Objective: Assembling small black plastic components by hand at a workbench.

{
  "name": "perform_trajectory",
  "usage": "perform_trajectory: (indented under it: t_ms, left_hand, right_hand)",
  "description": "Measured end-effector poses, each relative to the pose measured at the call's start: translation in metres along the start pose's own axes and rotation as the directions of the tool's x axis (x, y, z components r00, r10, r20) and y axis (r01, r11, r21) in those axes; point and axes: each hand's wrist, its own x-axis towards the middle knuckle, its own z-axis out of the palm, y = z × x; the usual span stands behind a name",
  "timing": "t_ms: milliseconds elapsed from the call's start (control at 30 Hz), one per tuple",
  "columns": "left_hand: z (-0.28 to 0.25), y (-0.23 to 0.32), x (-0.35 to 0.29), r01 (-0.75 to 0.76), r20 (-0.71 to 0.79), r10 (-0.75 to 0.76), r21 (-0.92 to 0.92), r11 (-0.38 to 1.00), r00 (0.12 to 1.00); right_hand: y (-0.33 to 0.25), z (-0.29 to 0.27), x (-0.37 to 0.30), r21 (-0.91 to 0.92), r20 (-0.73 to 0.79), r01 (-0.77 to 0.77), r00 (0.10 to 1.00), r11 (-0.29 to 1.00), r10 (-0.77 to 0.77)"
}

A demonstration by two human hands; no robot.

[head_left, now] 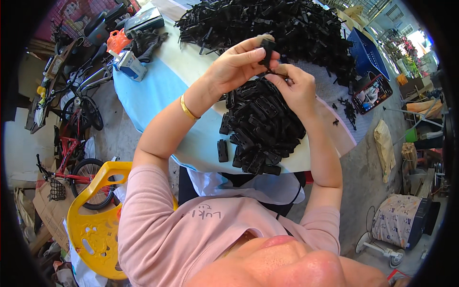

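Between the thumb and fingers of my left hand (241,62) is a small black plastic part (267,51), held upright above the table. My right hand (297,85) is pinched just below and to the right of it, at the part's lower end; what its fingertips hold is too small to make out. Under both hands lies a heap of black rectangular plastic pieces (263,124), with one loose piece (222,151) at its left edge. Beyond my hands spreads a much larger pile of black plastic parts (267,24).
A blue and white carton (129,65) and a dark cloth (147,45) stand at the table's left. A blue basket (366,52) and a phone (372,94) with a lit screen are at the right, near small black bits (349,114). A yellow chair (93,239) stands at lower left.
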Motion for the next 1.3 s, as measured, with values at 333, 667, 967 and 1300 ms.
perform_trajectory:
  t_ms: [333,667,967,1300]
  left_hand:
    - [0.022,-0.020,-0.005,-0.123,-0.125,0.435,0.859,0.498,0.892]
    - [0.031,-0.022,-0.010,-0.079,-0.106,0.418,0.912,0.402,0.903]
    - [0.029,-0.025,-0.005,-0.249,0.274,0.541,0.961,-0.121,0.795]
    - [0.031,-0.006,-0.005,-0.021,-0.269,0.075,0.200,0.980,0.960]
  right_hand:
    - [-0.008,-0.009,-0.001,0.402,0.006,-0.200,0.976,0.893,0.216]
    - [-0.011,-0.008,-0.004,0.307,0.045,-0.232,0.972,0.923,0.230]
    - [-0.011,-0.009,-0.006,0.487,0.226,-0.532,0.843,0.693,0.488]
    - [-0.006,-0.020,-0.002,0.243,-0.051,-0.053,0.996,0.969,0.067]
